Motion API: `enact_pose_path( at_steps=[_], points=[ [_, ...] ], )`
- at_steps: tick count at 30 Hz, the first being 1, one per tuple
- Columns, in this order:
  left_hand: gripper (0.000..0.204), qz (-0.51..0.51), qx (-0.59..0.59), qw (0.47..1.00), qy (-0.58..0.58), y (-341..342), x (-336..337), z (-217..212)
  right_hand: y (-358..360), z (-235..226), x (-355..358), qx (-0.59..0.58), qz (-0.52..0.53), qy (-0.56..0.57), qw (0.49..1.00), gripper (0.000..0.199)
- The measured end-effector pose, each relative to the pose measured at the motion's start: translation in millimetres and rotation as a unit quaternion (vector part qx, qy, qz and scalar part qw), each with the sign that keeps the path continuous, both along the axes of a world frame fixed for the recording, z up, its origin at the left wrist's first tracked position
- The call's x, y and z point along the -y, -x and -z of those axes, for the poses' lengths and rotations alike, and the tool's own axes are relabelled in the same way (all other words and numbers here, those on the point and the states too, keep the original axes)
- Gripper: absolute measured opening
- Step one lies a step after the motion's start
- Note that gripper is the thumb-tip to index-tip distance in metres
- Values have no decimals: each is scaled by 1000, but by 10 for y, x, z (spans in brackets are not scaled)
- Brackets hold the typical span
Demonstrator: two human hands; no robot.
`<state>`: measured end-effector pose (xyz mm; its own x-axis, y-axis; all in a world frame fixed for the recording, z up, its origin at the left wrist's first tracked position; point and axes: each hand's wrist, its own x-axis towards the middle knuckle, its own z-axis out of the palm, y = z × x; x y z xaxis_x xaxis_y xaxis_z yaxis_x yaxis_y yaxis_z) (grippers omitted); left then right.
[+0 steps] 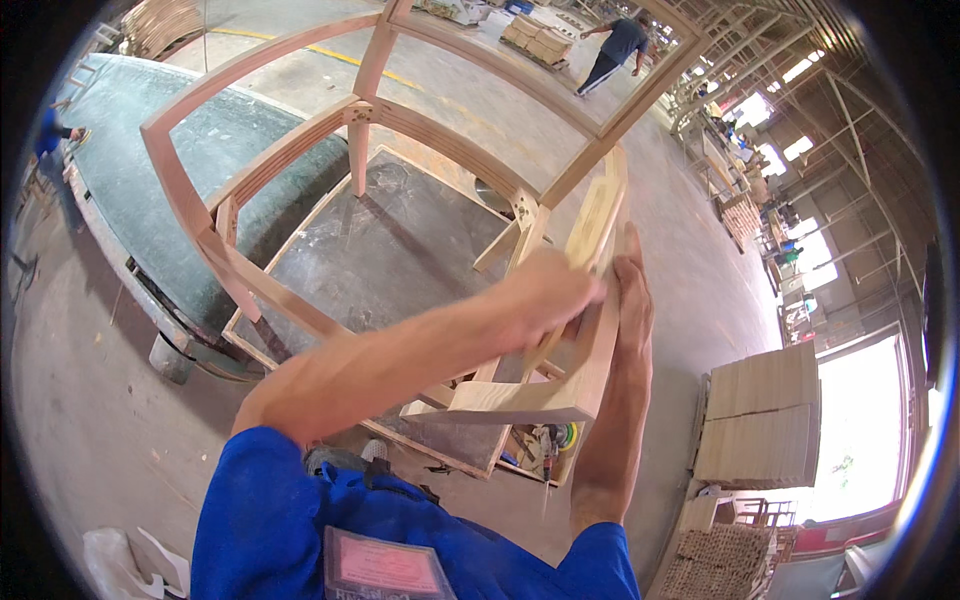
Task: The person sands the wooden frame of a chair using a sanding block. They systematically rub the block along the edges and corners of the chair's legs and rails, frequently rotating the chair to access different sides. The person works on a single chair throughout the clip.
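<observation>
A bare wooden chair frame (330, 322) lies tilted on a low platform (400, 235) in front of me. My left hand (562, 290) reaches across to the frame's right side, slightly blurred. Its fingers are curled closed over a curved wooden rail (598, 212); whatever they may hold is hidden. Against the outer face of that same side rests my right hand (634, 285), fingers stretched out along the wood and thumb near its edge. Below them, a power tool with a green-yellow disc (552, 445) sits at the platform's near right corner.
A large greenish table (190, 150) stands at the left. Stacked boards (757, 418) are at the right, beside a bright doorway. Another person (620, 48) walks on the far floor; part of someone (50, 135) shows at the left edge. White plastic (120, 562) lies at lower left.
</observation>
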<state>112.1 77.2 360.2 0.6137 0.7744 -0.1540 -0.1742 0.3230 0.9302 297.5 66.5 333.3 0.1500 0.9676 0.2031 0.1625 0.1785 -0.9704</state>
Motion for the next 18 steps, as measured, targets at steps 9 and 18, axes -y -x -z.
enact_pose_path(
  at_steps=[9,18],
  points=[
    [25,-60,-36,980,-185,-73,-32,243,160,-155,-16,0,15,9,1000,60],
    [29,-7,-32,974,-224,89,-121,117,276,-567,207,161,-58,-68,983,55]
  ],
)
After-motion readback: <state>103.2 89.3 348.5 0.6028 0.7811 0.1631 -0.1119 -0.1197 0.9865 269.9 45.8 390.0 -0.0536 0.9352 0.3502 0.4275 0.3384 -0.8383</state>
